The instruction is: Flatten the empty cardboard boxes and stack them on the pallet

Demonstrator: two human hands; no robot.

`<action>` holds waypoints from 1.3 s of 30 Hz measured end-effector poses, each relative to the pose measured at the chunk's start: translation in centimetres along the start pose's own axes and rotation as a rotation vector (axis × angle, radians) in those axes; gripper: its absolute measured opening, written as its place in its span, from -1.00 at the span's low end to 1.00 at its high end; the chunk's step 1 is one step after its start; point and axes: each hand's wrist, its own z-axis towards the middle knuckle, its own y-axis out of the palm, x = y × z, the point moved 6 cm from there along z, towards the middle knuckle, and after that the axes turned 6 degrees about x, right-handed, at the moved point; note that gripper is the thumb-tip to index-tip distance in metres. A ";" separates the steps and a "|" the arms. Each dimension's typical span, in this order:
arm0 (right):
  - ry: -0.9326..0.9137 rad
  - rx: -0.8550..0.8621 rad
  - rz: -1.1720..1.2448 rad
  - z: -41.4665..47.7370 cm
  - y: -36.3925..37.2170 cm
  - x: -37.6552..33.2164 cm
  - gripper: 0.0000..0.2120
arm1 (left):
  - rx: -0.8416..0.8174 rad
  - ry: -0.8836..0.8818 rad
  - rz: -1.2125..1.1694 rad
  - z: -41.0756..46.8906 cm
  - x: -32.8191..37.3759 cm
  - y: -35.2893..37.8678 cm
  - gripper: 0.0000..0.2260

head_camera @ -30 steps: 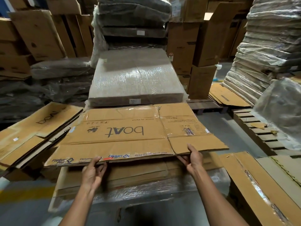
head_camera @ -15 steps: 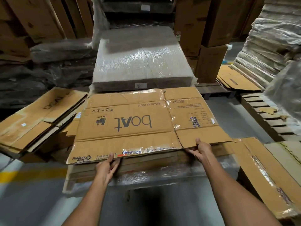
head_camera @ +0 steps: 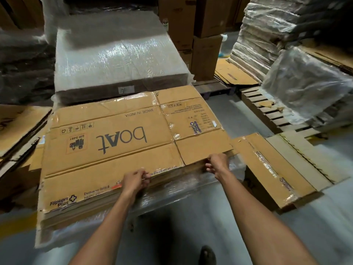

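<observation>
**A:** Where is the flattened box lying?

**B:** The flattened box (head_camera: 114, 142), printed "boAt" with the lettering upside down from the wearer's side, lies flat on top of a stack of flattened cardboard (head_camera: 80, 213). Clear film (head_camera: 191, 190) is wrapped around the lower part of that stack. I cannot tell what carries the stack underneath.

**A:** And the hands?

**B:** Both are at the box's near edge, with the arms reaching in from below. The left hand (head_camera: 134, 180) grips that edge near its middle, fingers curled over it, just right of the "Flipkart Plus" print. The right hand (head_camera: 216, 163) pinches the near edge of the right-hand flap close to its corner, fingers bent, knuckles up. The two hands are apart, and the slit between the flaps runs down between them.

**A:** So the box stretches away from the hands?

**B:** Yes, forward and to the left. Its far edge lies just in front of a wrapped bundle (head_camera: 118, 60).

**A:** What else is nearby?

**B:** To the right, another flattened box (head_camera: 271, 169) with taped seams lies just beside the right hand's corner. Beyond it is a bare wooden pallet (head_camera: 271, 119) on the grey floor (head_camera: 191, 226). On the left, more loose cardboard (head_camera: 19, 127) leans at an angle.
</observation>
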 end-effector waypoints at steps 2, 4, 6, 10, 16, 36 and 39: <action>-0.076 0.020 -0.039 0.8 -2.7 -0.8 -0.88 | -0.136 0.079 0.087 -0.5 0.9 4.5 -0.80; -0.100 0.014 -0.006 1.7 -5.5 -1.4 -0.86 | -0.262 0.139 0.159 -1.5 1.5 9.4 -0.82; -0.125 0.031 0.041 2.9 -8.7 -1.9 -0.83 | -0.362 0.197 0.212 -3.1 2.0 14.4 -0.83; -0.143 0.144 0.092 6.6 -17.4 -2.1 -0.81 | -0.470 0.315 0.306 -7.2 1.7 24.9 -0.85; -0.050 0.256 0.055 16.7 -32.5 1.2 -0.89 | -0.645 0.299 0.429 -13.0 -3.0 41.5 -0.80; 0.182 0.140 -0.309 52.6 -52.0 22.9 -0.44 | -0.207 -0.580 0.240 -10.9 -34.7 75.8 -0.26; 0.111 0.193 -0.444 54.3 -51.5 23.1 -0.45 | -0.172 -0.582 0.186 -9.5 -36.2 76.8 -0.32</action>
